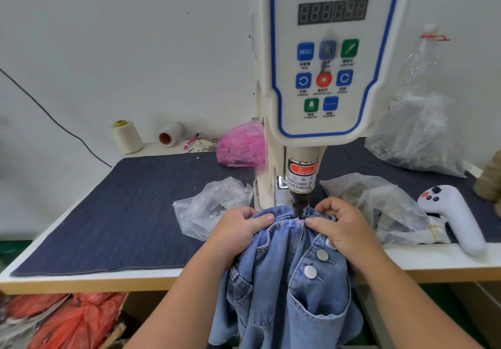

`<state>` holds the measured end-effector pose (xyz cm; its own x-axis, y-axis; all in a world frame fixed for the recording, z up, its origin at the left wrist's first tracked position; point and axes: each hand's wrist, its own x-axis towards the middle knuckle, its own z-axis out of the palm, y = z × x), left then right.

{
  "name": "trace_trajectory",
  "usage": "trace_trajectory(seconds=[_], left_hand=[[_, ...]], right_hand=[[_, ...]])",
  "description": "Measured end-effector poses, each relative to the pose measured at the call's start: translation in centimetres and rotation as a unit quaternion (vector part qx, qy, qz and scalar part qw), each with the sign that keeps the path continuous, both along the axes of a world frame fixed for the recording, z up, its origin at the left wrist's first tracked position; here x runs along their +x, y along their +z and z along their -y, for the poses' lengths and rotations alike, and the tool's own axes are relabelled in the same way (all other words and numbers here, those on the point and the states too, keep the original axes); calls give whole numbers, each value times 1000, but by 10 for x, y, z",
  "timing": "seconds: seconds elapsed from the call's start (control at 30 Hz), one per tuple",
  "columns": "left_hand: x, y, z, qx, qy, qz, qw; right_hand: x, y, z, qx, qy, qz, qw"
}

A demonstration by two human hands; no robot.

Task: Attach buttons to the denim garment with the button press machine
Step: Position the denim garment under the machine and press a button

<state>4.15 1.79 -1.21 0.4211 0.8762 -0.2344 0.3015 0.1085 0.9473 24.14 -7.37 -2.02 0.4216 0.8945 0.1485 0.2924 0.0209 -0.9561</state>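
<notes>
Holding the jacket (pixel 287 289) under the press (pixel 322 58) with both hands, fabric bunched at the near edge of the desk (pixel 81 283) and the rest hanging off toward me. My left hand (pixel 240 229) pinches a fold of denim left of the punch (pixel 298 206), thumb on top pointing right, fingers curled under the cloth. My right hand (pixel 343 226) pinches the fold on the other side, thumb pointing left, knuckles up. The two thumbs are near each other with the seam between them, and a red laser dot (pixel 298 222) sits on that seam just below the punch tip. The punch is right at the denim; can't tell if it touches. Two silver buttons (pixel 322 255) already sit on the placket below my right hand, one lower left of the other, above a chest pocket (pixel 314 302). Press panel shows a dim display (pixel 333 11) and rows of blue, green and red keys; warning sticker on the ram (pixel 302 178). Dark blue mat (pixel 122 213) covers most of the desk. Clear bag (pixel 214 205) left of the press column, more clear bags (pixel 390 207) to the right, a bigger one (pixel 417 132) at the back right. Pink bag (pixel 241 145) behind the column. Two thread cones (pixel 127 136) and a pink pen (pixel 192 140) at the back left. White controller (pixel 452 218) lies on the desk well right of my right hand. Orange bags (pixel 70 321) under the desk, lower left.
</notes>
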Motion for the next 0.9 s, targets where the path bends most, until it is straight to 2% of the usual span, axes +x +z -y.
trace_trajectory(seconds=[0.9], left_hand=[[4,-1,0,11,13,-24,1000]], right_hand=[[-3,-1,-2,-3,-14,-4,1000]])
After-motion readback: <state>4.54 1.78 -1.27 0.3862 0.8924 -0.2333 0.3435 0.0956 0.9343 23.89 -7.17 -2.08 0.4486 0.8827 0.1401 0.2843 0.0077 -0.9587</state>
